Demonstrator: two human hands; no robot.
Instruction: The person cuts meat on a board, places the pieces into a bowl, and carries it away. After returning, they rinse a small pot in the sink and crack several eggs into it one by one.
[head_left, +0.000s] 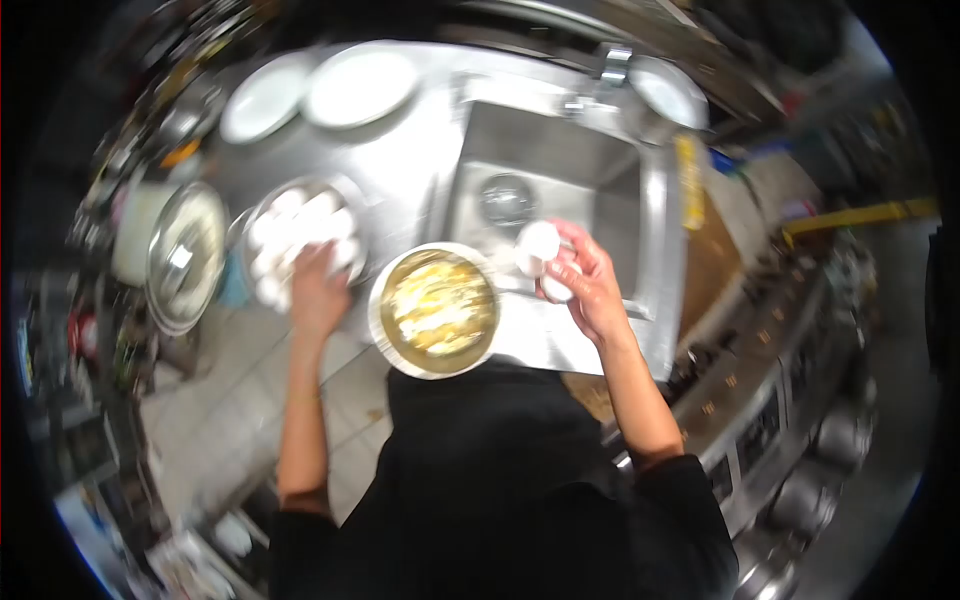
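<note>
My left hand [320,290] reaches into a round bowl [357,215] heaped with white eggs [300,218]. Its fingertips are smeared by motion, so their grip on any egg cannot be made out. In front of my body stands a round metal bowl [378,318] with cracked eggs [440,305], yellow and glossy, inside. To its right, at the near side of the sink, my right hand [592,285] is closed around white eggshells [540,246]. One piece shows at the fingertips and another white piece lies lower against the palm.
Behind my right hand lies a steel sink [620,190] with a clear round object [508,200] in it. Two white plates [360,85] [265,98] sit at the back left. A steel pot [670,95] stands beside the faucet [612,65]. Far left is a glass-lidded container [187,255].
</note>
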